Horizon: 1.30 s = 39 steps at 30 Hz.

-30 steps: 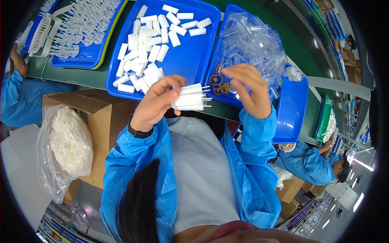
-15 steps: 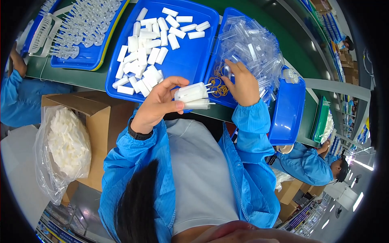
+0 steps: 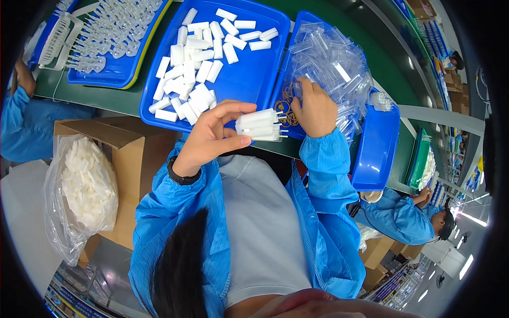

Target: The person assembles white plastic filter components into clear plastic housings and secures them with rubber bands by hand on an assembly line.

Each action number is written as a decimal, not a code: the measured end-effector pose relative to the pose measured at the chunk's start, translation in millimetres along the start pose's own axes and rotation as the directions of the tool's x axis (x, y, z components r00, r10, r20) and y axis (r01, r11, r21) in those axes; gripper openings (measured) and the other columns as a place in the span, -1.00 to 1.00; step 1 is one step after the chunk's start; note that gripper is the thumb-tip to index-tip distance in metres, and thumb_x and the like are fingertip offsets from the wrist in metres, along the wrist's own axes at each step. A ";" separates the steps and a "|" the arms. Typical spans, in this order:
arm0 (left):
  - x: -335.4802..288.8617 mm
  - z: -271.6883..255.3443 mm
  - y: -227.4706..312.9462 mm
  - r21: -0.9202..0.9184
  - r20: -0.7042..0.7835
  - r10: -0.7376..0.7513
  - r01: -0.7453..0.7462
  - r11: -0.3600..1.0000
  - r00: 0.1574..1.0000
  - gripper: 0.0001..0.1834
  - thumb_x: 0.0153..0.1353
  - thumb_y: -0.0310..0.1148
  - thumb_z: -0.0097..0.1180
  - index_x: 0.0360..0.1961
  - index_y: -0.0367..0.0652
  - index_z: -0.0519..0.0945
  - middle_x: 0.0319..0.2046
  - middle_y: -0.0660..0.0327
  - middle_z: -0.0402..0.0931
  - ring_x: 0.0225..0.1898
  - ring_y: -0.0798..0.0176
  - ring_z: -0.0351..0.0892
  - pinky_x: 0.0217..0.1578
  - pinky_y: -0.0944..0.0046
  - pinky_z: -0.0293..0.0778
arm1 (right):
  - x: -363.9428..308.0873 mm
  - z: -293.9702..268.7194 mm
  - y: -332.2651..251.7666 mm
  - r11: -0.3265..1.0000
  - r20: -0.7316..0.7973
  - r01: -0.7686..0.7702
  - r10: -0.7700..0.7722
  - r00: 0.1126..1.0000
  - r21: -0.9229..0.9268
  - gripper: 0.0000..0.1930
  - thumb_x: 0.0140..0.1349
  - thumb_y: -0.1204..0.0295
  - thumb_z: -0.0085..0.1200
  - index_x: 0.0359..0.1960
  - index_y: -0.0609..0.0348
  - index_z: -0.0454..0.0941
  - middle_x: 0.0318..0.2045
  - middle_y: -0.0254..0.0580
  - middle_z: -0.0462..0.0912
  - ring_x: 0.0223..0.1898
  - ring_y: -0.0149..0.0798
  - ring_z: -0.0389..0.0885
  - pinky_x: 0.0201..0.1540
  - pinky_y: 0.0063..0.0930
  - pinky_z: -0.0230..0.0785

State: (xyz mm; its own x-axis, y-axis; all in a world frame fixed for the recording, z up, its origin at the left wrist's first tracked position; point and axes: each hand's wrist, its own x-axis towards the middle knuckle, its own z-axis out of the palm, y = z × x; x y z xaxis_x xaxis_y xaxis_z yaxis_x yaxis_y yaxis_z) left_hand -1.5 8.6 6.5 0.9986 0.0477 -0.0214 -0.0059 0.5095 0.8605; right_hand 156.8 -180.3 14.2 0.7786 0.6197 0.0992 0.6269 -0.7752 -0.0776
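Note:
My left hand (image 3: 214,135) is closed around a small bundle of white foam-like blocks in clear plastic sleeves (image 3: 258,126). Thin white stems stick out of the bundle's right end. To its right, my right hand (image 3: 317,110) reaches over the edge of a blue tray, thumb and forefinger apart, with nothing visible in it. It is beside a small heap of tan rubber bands (image 3: 288,108) and a pile of clear plastic sleeves (image 3: 328,63). Part of that pile is hidden behind the hand.
Loose white blocks (image 3: 201,55) lie in a large blue tray (image 3: 249,77). A tray of clear stemmed parts (image 3: 114,32) stands far left. Below it is a cardboard box (image 3: 127,185) beside a bag of white pieces (image 3: 90,185). A narrow blue tray (image 3: 376,151) sits right; co-workers are on both sides.
My left hand has moved slightly right with the bundle, whose pieces now sit closer together. My right hand stays by the rubber bands, with its thumb and forefinger shifted a little.

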 end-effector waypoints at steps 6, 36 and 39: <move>-0.9 -1.1 0.6 0.068 -0.028 0.019 -0.017 0.998 0.999 -0.50 0.05 -0.63 0.24 0.07 -0.26 0.47 0.01 0.14 0.36 0.05 0.18 0.42 -0.10 0.34 0.53 | -3.5 -19.3 1.1 0.986 -0.034 -0.014 0.020 0.999 0.167 -0.55 -0.07 0.56 0.15 -0.04 0.05 0.45 -0.31 -0.13 0.61 -0.40 -0.16 0.59 -0.43 -0.29 0.44; 8.1 10.1 -13.2 0.182 -0.060 0.140 -0.127 0.975 0.988 -0.67 0.06 -0.63 0.21 -0.11 -0.26 0.49 -0.07 0.12 0.37 0.02 0.20 0.46 -0.17 0.34 0.62 | -26.4 -53.7 -47.3 0.415 -0.204 0.246 -0.144 0.968 0.876 -0.54 -0.07 0.52 0.37 -0.06 0.12 0.54 -0.38 -0.32 0.58 -0.50 -0.51 0.39 -0.54 -0.67 0.13; 8.2 11.2 -14.9 0.173 -0.097 0.133 -0.115 0.978 0.986 -0.70 0.07 -0.64 0.20 -0.14 -0.29 0.50 -0.07 0.11 0.37 0.01 0.20 0.47 -0.19 0.37 0.63 | -27.0 -52.2 -42.1 0.425 -0.217 0.248 -0.121 0.969 0.870 -0.57 -0.08 0.53 0.38 -0.11 0.14 0.55 -0.35 -0.31 0.62 -0.49 -0.52 0.41 -0.54 -0.68 0.12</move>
State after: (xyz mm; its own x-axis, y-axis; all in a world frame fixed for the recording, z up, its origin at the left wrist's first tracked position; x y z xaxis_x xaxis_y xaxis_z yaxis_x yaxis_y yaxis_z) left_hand 7.4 -8.2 -0.8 0.9792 0.1981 0.0441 -0.1116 0.3443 0.9322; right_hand 107.9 -170.8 66.6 0.6719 0.6677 0.3206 0.4849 -0.0694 -0.8718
